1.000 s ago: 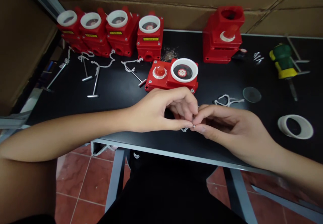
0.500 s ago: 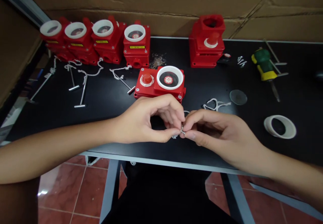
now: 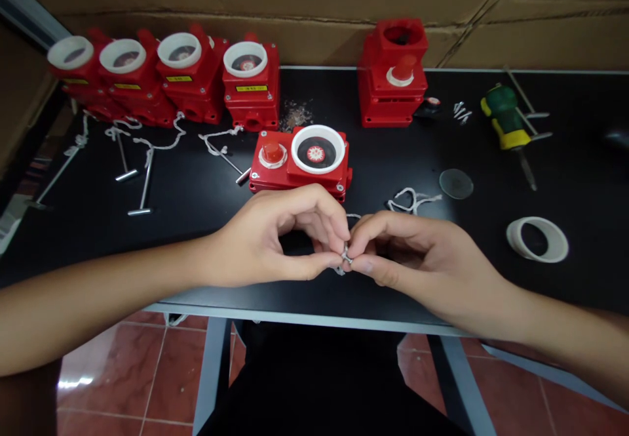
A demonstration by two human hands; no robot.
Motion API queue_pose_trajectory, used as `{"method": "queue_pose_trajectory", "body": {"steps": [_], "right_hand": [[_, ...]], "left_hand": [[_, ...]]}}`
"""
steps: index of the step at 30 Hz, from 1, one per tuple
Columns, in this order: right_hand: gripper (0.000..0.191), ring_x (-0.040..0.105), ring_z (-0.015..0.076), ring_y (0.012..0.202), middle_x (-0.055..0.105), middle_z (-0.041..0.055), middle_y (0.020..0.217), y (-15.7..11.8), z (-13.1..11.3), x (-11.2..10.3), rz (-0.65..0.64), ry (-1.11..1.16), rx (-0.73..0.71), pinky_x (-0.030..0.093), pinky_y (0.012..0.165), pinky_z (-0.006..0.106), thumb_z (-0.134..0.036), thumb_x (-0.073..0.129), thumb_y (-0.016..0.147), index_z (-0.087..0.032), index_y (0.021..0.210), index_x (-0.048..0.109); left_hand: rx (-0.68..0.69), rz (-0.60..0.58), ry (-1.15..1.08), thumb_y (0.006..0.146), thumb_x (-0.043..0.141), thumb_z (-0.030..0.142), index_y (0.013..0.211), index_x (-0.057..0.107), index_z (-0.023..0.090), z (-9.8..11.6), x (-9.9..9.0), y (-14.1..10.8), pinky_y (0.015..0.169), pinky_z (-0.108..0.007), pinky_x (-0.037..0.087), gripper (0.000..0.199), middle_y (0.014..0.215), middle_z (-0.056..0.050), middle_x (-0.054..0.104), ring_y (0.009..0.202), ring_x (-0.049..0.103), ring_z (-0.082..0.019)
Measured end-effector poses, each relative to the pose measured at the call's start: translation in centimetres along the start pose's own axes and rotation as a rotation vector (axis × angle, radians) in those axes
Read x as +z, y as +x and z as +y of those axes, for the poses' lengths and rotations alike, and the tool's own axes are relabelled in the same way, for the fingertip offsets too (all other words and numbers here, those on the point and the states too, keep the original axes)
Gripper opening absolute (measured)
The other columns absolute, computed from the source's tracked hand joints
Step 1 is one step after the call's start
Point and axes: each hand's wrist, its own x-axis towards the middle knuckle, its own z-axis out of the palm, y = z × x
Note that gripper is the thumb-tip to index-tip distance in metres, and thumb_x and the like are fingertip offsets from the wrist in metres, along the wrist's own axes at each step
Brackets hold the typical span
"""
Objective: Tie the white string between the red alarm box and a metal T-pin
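One head feed, as I watch | left grip (image 3: 260,239): thumb and fingers pinched on a small metal piece (image 3: 347,258) | right grip (image 3: 432,252): pinched on the same piece | piece: over the bench (image 3: 295,301), in front of the nearest red box (image 3: 278,176)

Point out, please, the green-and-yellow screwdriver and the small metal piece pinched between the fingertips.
Screwdriver (image 3: 505,109): head view, on its handle.
Small metal piece (image 3: 346,256): head view, on its exposed part.
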Motion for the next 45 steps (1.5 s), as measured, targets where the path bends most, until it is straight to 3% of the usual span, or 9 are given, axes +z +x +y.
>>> {"method": "queue_pose_trajectory", "body": {"steps": [8,23,30,45], "right_hand": [[0.021,0.062,0.0116,0.068,0.077,-0.0011,0.081,0.0,0.0,0.1,-0.016,0.021,0.01,0.053,0.066,0.022,-0.037,0.099,0.09,-0.022,0.092,0.084],[0.026,0.069,0.0162,0.074,0.082,0.003,0.09,-0.1,-0.2,0.1,-0.035,-0.01,-0.009,0.059,0.071,0.027,-0.046,0.096,0.093,-0.024,0.089,0.084],[0.023,0.071,0.0156,0.075,0.083,0.0026,0.091,-0.1,0.1,-0.1,-0.011,0.003,-0.052,0.059,0.073,0.026,-0.043,0.096,0.094,-0.023,0.091,0.083],[0.032,0.07,0.0172,0.075,0.079,0.004,0.085,-0.3,-0.5,0.1,-0.009,-0.001,-0.059,0.055,0.067,0.028,-0.052,0.091,0.098,-0.023,0.088,0.082]], "left_hand": [[-0.008,-0.004,-0.019,0.093,0.085,0.002,0.105,0.071,0.017,0.0,0.2,-0.1,0.085,-0.023,0.068,0.024,0.097,-0.004,0.082,0.09,0.083,-0.014],[-0.042,0.014,-0.019,0.091,0.082,0.002,0.103,0.068,0.018,0.3,0.5,-0.2,0.084,-0.025,0.067,0.024,0.091,-0.001,0.077,0.084,0.077,-0.013],[-0.055,0.024,-0.009,0.088,0.079,-0.001,0.099,0.062,0.02,0.5,0.4,-0.2,0.081,-0.024,0.064,0.028,0.092,0.0,0.072,0.083,0.075,-0.013],[-0.052,0.068,-0.033,0.098,0.08,0.008,0.101,0.06,0.021,0.2,1.1,-0.4,0.079,-0.024,0.062,0.024,0.092,0.001,0.073,0.083,0.073,-0.013]]}}
